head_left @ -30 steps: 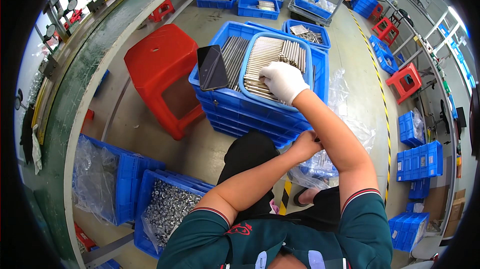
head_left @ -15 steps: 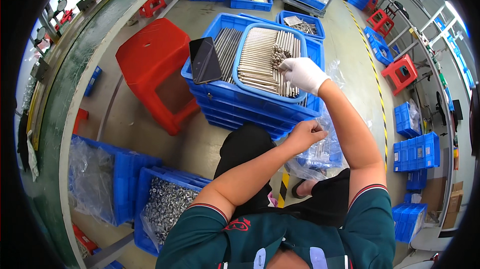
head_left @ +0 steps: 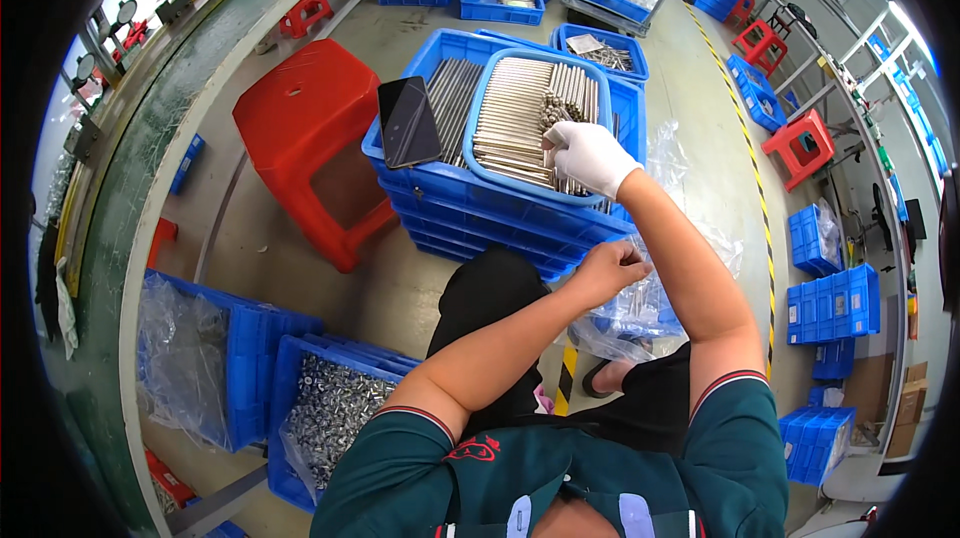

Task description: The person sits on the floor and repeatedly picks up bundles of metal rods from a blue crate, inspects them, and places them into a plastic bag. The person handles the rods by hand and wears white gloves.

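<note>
My right hand (head_left: 592, 156), in a white glove, is closed with its fingertips at the rods in a light blue tray (head_left: 481, 170). Whatever the fingers grip there is hidden. Silvery metal rods (head_left: 513, 116) lie side by side across the tray, and a bunch with round ends (head_left: 560, 110) sits just beyond the glove. My bare left hand (head_left: 608, 274) is held lower, in front of the crate stack, with thumb and fingers pinched together. Anything between them is too small to name. A black phone (head_left: 409, 123) lies left of the tray, over darker rods (head_left: 454, 93).
The tray rests on stacked blue crates (head_left: 470, 200). A red stool (head_left: 300, 108) stands to their left. At lower left a blue crate holds small metal parts (head_left: 335, 408). Clear plastic bags (head_left: 640, 303) lie by my legs. A green workbench (head_left: 110, 268) runs along the left.
My gloved right hand has shifted slightly left and toward me over the rods, its fingers more curled. My left hand has hardly moved.
</note>
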A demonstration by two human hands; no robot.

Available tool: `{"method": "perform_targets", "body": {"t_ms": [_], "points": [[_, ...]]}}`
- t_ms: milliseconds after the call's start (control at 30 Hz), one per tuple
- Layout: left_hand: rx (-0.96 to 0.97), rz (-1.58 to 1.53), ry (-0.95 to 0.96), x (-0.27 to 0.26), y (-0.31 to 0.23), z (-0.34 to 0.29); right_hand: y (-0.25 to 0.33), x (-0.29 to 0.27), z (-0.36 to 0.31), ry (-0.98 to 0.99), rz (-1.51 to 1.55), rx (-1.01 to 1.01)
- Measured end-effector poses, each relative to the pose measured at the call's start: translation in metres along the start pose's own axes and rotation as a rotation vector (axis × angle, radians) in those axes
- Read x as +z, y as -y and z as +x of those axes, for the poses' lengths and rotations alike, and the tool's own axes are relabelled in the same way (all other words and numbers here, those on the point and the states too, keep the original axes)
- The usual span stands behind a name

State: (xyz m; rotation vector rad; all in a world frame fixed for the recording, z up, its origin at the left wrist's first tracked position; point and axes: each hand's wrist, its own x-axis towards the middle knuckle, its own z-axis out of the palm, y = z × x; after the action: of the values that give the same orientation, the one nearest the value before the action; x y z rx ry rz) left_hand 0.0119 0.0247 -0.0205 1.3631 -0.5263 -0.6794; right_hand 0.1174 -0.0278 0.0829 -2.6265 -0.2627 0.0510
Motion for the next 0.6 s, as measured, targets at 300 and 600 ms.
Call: {"method": "perform_targets", "body": {"t_ms": [300,600], "points": [[-0.01,-0.03,0.001,0.0,-0.004,-0.001,0.001,0.002,0.0,-0.006,0.015,-0.031],[0.012,-0.049,0.01,0.002,-0.006,-0.002,0.018,0.015,-0.004,-0.086,-0.219,-0.29]]}}
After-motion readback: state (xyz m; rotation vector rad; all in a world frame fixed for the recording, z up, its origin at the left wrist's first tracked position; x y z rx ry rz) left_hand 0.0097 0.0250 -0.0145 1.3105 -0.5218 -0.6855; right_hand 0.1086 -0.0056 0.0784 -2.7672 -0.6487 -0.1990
